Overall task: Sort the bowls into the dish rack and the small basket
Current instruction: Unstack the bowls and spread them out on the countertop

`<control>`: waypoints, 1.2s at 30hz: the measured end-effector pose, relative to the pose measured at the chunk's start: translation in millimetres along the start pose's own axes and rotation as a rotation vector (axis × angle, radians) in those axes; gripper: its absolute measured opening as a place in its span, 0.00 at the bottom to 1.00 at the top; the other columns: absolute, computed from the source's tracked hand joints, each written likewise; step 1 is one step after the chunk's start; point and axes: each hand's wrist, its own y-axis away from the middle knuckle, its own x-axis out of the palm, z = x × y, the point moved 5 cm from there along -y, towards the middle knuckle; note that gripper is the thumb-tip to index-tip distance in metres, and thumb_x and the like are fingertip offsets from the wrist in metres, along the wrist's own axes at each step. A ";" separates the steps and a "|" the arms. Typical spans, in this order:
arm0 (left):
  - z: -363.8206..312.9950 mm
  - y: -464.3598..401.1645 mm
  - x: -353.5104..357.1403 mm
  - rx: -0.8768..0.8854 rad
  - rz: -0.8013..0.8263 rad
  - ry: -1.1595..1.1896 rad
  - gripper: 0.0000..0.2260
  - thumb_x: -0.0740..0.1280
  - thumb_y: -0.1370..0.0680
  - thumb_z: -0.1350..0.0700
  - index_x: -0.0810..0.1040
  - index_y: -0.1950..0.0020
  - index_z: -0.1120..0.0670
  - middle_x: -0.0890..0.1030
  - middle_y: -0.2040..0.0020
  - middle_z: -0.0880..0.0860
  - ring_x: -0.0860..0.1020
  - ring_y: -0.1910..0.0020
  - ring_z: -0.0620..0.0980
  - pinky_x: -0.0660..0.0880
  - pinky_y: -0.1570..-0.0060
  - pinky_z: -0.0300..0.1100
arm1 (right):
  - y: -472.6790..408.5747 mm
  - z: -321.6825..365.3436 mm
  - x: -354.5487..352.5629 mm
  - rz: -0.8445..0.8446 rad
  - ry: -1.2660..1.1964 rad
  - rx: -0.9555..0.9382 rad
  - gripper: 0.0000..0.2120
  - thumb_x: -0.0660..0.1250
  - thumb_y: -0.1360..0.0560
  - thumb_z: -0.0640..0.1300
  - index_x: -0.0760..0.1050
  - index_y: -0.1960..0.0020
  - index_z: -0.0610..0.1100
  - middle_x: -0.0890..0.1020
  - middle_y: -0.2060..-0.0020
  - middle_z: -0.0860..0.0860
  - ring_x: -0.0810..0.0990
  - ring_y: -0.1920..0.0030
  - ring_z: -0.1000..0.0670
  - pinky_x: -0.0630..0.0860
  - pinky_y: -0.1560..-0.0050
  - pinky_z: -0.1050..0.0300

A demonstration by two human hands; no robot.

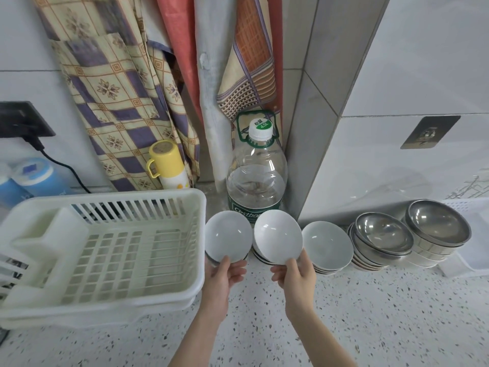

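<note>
My left hand pinches the near rim of a white ceramic bowl, held tilted just right of the cream plastic dish rack. My right hand pinches the rim of a second white bowl, tilted above a stack of white bowls. A third stack of white bowls stands to the right. Further right are two stacks of steel bowls. The rack holds no bowls. A white basket's edge shows at the far right.
A large water bottle stands behind the bowls, against a grey tiled pillar. A yellow-capped flask and hanging cloths are behind the rack. Blue containers and a plugged-in cable sit at the left. Speckled countertop stretches in front.
</note>
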 end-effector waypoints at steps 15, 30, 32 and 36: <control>23.3 34.2 2.9 0.040 0.146 0.034 0.31 0.60 0.17 0.63 0.56 0.26 0.31 0.84 0.61 0.63 0.83 0.66 0.54 0.79 0.65 0.42 | 36.0 0.1 -62.5 0.074 -0.053 -0.064 0.24 0.56 0.21 0.33 0.75 0.36 0.58 0.76 0.74 0.40 0.72 0.76 0.50 0.67 0.71 0.56; 70.7 91.7 -35.6 -0.061 -0.006 -0.078 0.31 0.57 0.18 0.69 0.58 0.27 0.36 0.81 0.66 0.70 0.80 0.75 0.56 0.76 0.75 0.42 | 64.1 -35.6 -107.9 0.040 0.104 0.031 0.24 0.58 0.21 0.31 0.69 0.32 0.54 0.77 0.76 0.36 0.76 0.77 0.48 0.68 0.79 0.61; 72.3 91.7 -40.4 -0.075 -0.030 -0.088 0.31 0.57 0.18 0.69 0.57 0.26 0.36 0.81 0.66 0.69 0.80 0.75 0.56 0.76 0.75 0.42 | 62.0 -41.9 -105.7 0.055 0.129 0.061 0.25 0.57 0.22 0.30 0.68 0.31 0.52 0.78 0.77 0.37 0.77 0.77 0.48 0.69 0.79 0.60; 75.3 92.5 -45.6 -0.108 -0.063 -0.071 0.31 0.58 0.18 0.68 0.57 0.25 0.36 0.82 0.64 0.69 0.80 0.73 0.56 0.77 0.74 0.43 | 57.8 -51.0 -99.8 0.094 0.187 0.103 0.28 0.55 0.23 0.30 0.65 0.26 0.50 0.79 0.75 0.36 0.77 0.76 0.48 0.69 0.78 0.59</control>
